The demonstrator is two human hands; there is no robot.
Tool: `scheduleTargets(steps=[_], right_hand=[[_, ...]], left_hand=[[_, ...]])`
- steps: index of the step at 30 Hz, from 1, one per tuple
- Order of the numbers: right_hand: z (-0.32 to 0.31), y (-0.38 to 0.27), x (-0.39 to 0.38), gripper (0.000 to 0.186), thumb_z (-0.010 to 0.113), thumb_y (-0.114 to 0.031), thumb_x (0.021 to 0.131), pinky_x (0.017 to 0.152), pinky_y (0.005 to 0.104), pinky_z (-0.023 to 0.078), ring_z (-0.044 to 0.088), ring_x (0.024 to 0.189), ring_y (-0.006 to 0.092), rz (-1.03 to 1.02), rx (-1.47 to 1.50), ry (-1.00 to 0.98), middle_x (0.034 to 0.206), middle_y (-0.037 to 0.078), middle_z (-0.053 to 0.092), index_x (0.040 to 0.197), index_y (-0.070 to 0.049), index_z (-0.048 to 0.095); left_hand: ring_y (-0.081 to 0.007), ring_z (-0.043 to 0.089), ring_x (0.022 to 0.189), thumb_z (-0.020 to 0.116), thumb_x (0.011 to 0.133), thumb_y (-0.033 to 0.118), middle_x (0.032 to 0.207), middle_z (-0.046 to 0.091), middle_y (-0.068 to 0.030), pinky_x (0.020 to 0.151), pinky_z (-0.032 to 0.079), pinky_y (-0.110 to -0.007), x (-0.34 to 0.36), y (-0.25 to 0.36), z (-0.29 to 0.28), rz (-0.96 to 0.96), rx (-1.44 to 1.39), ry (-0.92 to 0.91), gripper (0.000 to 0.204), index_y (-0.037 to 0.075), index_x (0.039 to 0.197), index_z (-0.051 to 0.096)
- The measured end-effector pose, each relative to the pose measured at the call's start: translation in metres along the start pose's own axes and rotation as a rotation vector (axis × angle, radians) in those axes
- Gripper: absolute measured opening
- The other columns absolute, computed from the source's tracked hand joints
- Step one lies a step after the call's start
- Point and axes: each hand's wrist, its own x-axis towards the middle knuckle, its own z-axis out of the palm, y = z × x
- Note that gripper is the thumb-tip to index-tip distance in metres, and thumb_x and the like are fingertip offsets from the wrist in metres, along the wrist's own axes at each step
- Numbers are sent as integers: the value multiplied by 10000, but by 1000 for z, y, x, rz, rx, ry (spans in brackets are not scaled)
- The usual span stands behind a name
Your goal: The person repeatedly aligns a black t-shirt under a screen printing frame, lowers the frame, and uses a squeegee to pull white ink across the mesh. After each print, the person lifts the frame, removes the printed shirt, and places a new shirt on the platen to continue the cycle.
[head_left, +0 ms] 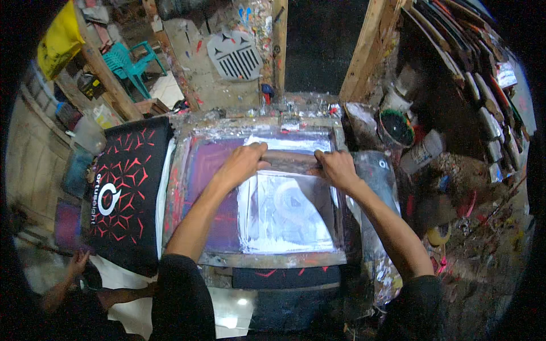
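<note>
Both my hands grip a wooden squeegee that lies crosswise near the far end of a screen-printing frame. My left hand is closed round its left end, and my right hand round its right end. White ink coats the right part of the mesh, with a faint round design showing through it. The left part of the mesh is purple. Beneath the frame's near edge, black fabric with red marks sticks out. The squeegee's blade is hidden.
Black fabric with red and white prints lies at the left. Another person's hand is at the lower left. To the right stand an ink bucket, a tipped pale container and a tape roll. Several frames are stacked at the far right.
</note>
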Motion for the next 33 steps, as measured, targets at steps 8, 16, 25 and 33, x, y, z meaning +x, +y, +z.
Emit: scheduleTargets(steps=[8, 16, 25, 33], right_hand=[[23, 26, 23, 356, 703, -381, 923, 609, 550, 488, 674, 732, 441, 105, 32, -75, 764, 192, 672, 1029, -65, 578], [-45, -79, -124, 223, 662, -198, 862, 634, 459, 552, 716, 783, 332, 19, 86, -306, 907, 131, 693, 1067, -120, 621], [23, 48, 57, 278, 657, -298, 913, 634, 538, 535, 701, 714, 408, 74, -93, -84, 720, 171, 684, 1093, -92, 607], [0, -2, -18, 257, 655, -207, 893, 715, 537, 555, 696, 765, 406, -12, 90, -51, 853, 154, 699, 1107, -92, 573]], left_hand=[[-454, 676, 847, 842, 804, 358, 894, 668, -230, 748, 547, -520, 18, -26, 33, -99, 67, 62, 486, -19, 994, 602], [-380, 687, 755, 818, 801, 515, 826, 646, -170, 673, 538, -499, -120, 105, 5, -127, 39, -117, 529, 39, 896, 608], [-456, 697, 861, 843, 792, 464, 865, 686, -264, 749, 549, -521, 53, -31, 31, -227, 99, 88, 587, -37, 1017, 637], [-403, 658, 771, 897, 714, 393, 845, 620, -181, 685, 537, -487, -25, 16, 39, -140, 100, 87, 546, 7, 914, 567]])
